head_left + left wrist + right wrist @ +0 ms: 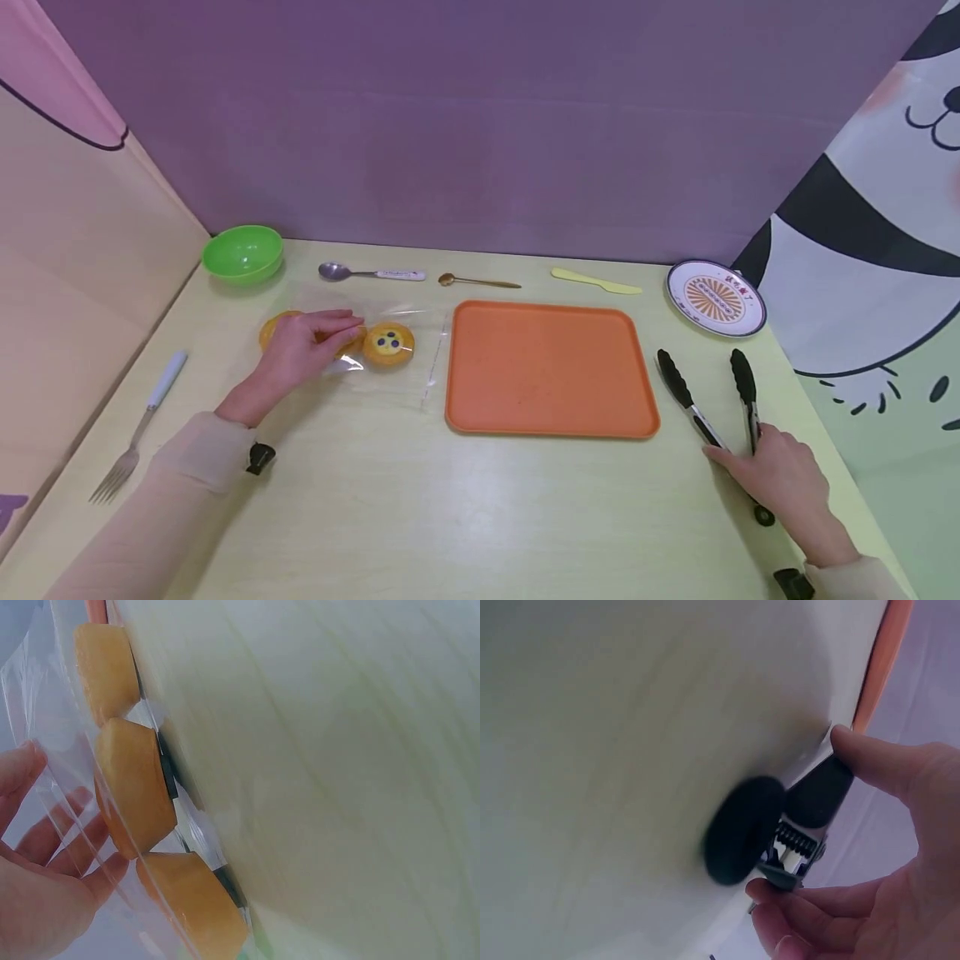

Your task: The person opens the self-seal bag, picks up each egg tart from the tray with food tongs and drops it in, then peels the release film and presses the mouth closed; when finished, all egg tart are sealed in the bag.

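In the head view, my left hand (303, 342) is over a clear plastic bag (405, 383) with three round golden tarts, its thumb and fingers pinching the film. The right tart (388, 344) shows dark and pale spots on top; the other two are partly behind the hand. From the left wrist, the tarts (139, 787) stand in a row under the film beside my fingers. On the right, my right hand (783, 479) grips black-tipped metal tongs (705, 425), whose arms are spread on the table. The right wrist view shows thumb and fingers on either side of the tongs' spring end (799, 840).
An orange tray (552, 371) lies mid-table. Behind it are a metal spoon (371, 273), a small gold spoon (480, 282) and a yellow knife (596, 281). A green bowl (243, 254) and fork (138, 429) sit left; a patterned plate (716, 298) sits back right.
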Available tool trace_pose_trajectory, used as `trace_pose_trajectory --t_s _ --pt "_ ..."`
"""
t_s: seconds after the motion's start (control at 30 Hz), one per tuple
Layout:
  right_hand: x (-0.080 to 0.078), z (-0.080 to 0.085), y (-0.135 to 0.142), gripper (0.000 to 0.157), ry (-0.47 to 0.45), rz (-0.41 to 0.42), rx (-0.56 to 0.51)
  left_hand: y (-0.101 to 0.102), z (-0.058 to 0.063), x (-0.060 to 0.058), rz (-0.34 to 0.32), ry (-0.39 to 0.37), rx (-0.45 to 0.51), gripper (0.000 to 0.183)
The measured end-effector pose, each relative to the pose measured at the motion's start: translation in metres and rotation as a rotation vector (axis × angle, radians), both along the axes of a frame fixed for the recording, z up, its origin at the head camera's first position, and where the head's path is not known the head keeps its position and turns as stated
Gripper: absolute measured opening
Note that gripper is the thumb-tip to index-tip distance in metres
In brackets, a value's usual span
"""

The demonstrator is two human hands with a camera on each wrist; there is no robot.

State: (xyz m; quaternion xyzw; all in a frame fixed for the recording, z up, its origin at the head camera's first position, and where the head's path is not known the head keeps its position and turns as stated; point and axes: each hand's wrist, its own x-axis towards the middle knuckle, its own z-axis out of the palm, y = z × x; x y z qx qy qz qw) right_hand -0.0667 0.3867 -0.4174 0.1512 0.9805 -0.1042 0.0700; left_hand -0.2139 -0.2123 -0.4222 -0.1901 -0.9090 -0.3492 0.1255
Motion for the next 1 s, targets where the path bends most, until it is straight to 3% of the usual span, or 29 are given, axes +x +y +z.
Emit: trace_pose_trajectory --t_s 0.1,0.23,0.37,0.5,0.67,0.8,0.9,1.0 --pt "0.003 0.003 -0.001 0.086 0.009 -0.001 0.032 0.002 0.001 0.0 -0.008 -0.003 0.002 0.022" --pt "0.001 0.01 -0.014 0.089 0.191 0.089 0.047 0.004 0.002 0.0 -0.016 -0.006 0.007 0.023" --pt "-0.013 0.022 -0.051 0.063 0.378 0.248 -0.083 0.002 0.002 0.0 -0.01 -0.008 0.003 0.022" --pt "-0.033 0.033 -0.099 0.041 0.441 0.372 -0.25 0.0 0.001 -0.001 -0.007 -0.027 -0.009 0.022" --pt "-0.051 0.033 -0.156 0.034 0.409 0.445 -0.46 -0.001 0.0 -0.001 -0.002 -0.053 -0.005 0.022" --pt "-0.055 0.02 -0.201 0.026 0.34 0.512 -0.626 0.0 0.0 -0.001 0.001 -0.055 0.001 0.023" --pt "-0.052 0.012 -0.236 0.03 0.193 0.53 -0.801 0.0 0.0 -0.001 0.007 -0.056 0.005 0.023" --pt "-0.047 0.006 -0.27 0.036 -0.012 0.446 -1.029 0.0 0.0 0.0 0.016 -0.051 0.004 0.023"
